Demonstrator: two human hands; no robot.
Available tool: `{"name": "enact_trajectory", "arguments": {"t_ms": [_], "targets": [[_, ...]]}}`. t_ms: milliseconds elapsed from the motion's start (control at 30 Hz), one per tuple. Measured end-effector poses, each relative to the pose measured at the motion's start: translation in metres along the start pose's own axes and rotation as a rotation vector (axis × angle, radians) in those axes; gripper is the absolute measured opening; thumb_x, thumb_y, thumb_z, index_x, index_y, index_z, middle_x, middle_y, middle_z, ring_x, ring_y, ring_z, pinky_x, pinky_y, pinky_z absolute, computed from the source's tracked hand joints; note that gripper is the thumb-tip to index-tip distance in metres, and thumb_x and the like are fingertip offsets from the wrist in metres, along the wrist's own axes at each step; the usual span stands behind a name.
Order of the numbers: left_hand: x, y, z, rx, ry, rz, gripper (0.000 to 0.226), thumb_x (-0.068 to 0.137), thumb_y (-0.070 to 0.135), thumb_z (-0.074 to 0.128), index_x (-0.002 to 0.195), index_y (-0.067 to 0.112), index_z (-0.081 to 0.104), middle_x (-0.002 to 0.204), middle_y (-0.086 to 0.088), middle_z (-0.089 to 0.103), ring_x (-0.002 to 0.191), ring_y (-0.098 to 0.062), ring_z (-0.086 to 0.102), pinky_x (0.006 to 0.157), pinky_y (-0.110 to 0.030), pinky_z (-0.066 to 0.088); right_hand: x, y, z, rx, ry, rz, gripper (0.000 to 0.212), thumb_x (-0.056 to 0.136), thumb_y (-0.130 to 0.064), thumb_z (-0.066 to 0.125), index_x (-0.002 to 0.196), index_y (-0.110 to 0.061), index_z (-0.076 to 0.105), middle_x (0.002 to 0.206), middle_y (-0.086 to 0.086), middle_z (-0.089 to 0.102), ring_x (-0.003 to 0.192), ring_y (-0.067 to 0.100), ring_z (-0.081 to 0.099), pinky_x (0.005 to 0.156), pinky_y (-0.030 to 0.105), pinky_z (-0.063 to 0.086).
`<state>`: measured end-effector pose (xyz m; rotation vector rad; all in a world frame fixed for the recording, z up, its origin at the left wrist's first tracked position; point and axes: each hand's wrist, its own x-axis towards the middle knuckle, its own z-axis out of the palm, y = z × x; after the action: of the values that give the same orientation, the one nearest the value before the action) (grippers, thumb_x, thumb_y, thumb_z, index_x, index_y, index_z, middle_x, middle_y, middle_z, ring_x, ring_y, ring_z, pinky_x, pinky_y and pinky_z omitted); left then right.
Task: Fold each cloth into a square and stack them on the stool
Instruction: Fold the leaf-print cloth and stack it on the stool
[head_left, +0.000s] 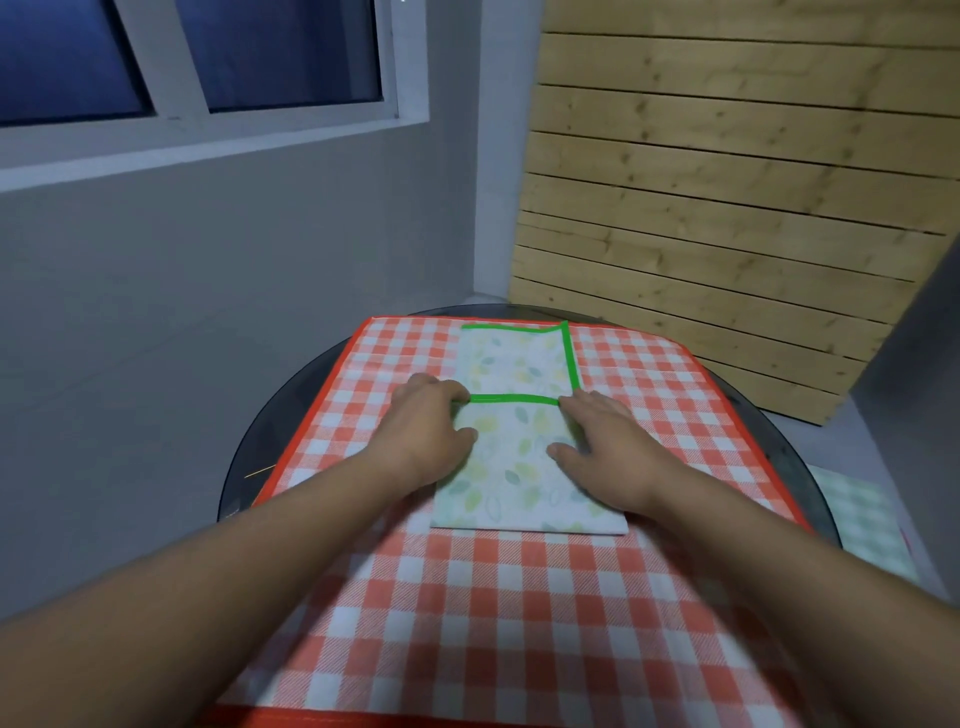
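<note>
A white cloth (511, 457) with a leaf print and a green hem lies on a red-and-white checked cloth (467, 623). Its near half is folded over, so one green hem runs across its middle. My left hand (431, 423) holds the left end of that folded hem, fingers curled at the edge. My right hand (602, 441) lies on the right side of the folded part, fingers spread and pressing down. The checked cloth is spread flat over a round dark table (800, 457).
A pale green checked cloth (862, 519) lies lower down to the right of the table, on a surface I cannot make out. A wooden slat panel (727, 208) leans against the wall behind. A grey wall with a window is at the left.
</note>
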<state>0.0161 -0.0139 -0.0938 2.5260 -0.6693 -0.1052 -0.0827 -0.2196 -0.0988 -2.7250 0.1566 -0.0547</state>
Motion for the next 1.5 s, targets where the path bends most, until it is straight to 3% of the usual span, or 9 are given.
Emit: {"name": "enact_trajectory", "arguments": {"t_ms": [133,300,633,800,1000,1100,1233,1333,1500], "targets": [[-0.017,0.007,-0.014,0.017,0.018,0.279,0.023,0.094,0.036,0.062,0.115,0.028,0.068,0.12,0.01,0.053,0.117,-0.01,0.048,0.105,-0.033,0.044,-0.019,-0.011,-0.016,0.082,0.098,-0.068,0.037,0.086,-0.043,0.067,0.121,-0.032,0.059,0.155,-0.008,0.032,0.145,0.014,0.02,0.116,0.034,0.02],[-0.046,0.004,-0.025,0.073,-0.243,0.461,0.029,0.085,0.055,0.068,0.106,0.035,0.07,0.114,0.019,0.055,0.112,-0.001,0.048,0.1,-0.028,0.043,-0.056,-0.016,-0.027,0.147,-0.086,-0.181,0.025,0.071,-0.048,0.081,0.085,-0.033,0.068,0.132,-0.024,0.054,0.128,-0.007,0.04,0.11,0.024,0.032],[-0.059,-0.006,-0.017,0.109,-0.269,0.431,0.04,0.08,0.057,0.073,0.112,0.033,0.068,0.126,0.014,0.057,0.118,-0.005,0.05,0.104,-0.03,0.043,-0.082,0.003,-0.006,-0.038,-0.018,-0.255,0.01,0.093,-0.042,0.059,0.094,-0.032,0.062,0.143,-0.016,0.052,0.139,-0.001,0.037,0.11,0.025,0.038],[-0.06,-0.007,-0.021,0.052,-0.279,0.415,0.041,0.08,0.051,0.076,0.115,0.033,0.067,0.124,0.016,0.06,0.115,-0.002,0.053,0.104,-0.027,0.045,-0.083,-0.001,-0.007,-0.063,0.055,-0.273,0.016,0.1,-0.041,0.045,0.098,-0.031,0.058,0.139,-0.016,0.054,0.125,0.004,0.051,0.099,0.025,0.047],[-0.07,0.001,-0.028,-0.328,-0.228,0.293,0.015,0.088,0.039,0.073,0.101,0.035,0.078,0.102,0.018,0.074,0.096,-0.011,0.069,0.087,-0.041,0.058,-0.093,-0.008,-0.016,0.114,0.153,-0.185,0.01,0.101,-0.037,0.044,0.099,-0.034,0.054,0.117,-0.023,0.062,0.105,0.0,0.057,0.086,0.022,0.049],[-0.075,0.01,-0.036,-0.516,-0.147,0.267,0.01,0.089,0.03,0.072,0.095,0.03,0.08,0.096,0.016,0.077,0.093,-0.005,0.07,0.082,-0.026,0.055,-0.098,-0.018,-0.027,0.356,0.266,-0.125,0.009,0.098,-0.032,0.053,0.095,-0.03,0.062,0.099,-0.022,0.067,0.095,-0.001,0.06,0.076,0.013,0.046],[-0.081,0.022,-0.05,-0.633,-0.093,0.276,0.011,0.091,0.021,0.071,0.094,0.019,0.081,0.092,0.007,0.078,0.089,-0.008,0.071,0.077,-0.019,0.053,-0.1,-0.026,-0.044,0.532,0.341,-0.144,0.005,0.09,-0.022,0.069,0.086,-0.025,0.068,0.085,-0.009,0.069,0.076,0.014,0.061,0.068,0.025,0.048],[-0.084,0.029,-0.059,-0.679,-0.066,0.288,0.014,0.091,0.024,0.07,0.086,0.015,0.081,0.088,0.002,0.077,0.085,-0.009,0.07,0.075,-0.019,0.053,-0.101,-0.027,-0.05,0.642,0.349,-0.138,0.009,0.087,-0.014,0.073,0.083,-0.022,0.07,0.078,-0.008,0.069,0.067,0.008,0.06,0.062,0.021,0.048],[-0.089,0.041,-0.071,-0.776,-0.016,0.243,0.019,0.09,0.031,0.07,0.081,0.015,0.078,0.083,-0.001,0.076,0.077,-0.014,0.072,0.065,-0.024,0.056,-0.098,-0.031,-0.058,0.831,0.35,-0.069,0.008,0.088,-0.017,0.071,0.087,-0.009,0.072,0.075,0.001,0.072,0.071,0.014,0.067,0.069,0.032,0.054]]}}
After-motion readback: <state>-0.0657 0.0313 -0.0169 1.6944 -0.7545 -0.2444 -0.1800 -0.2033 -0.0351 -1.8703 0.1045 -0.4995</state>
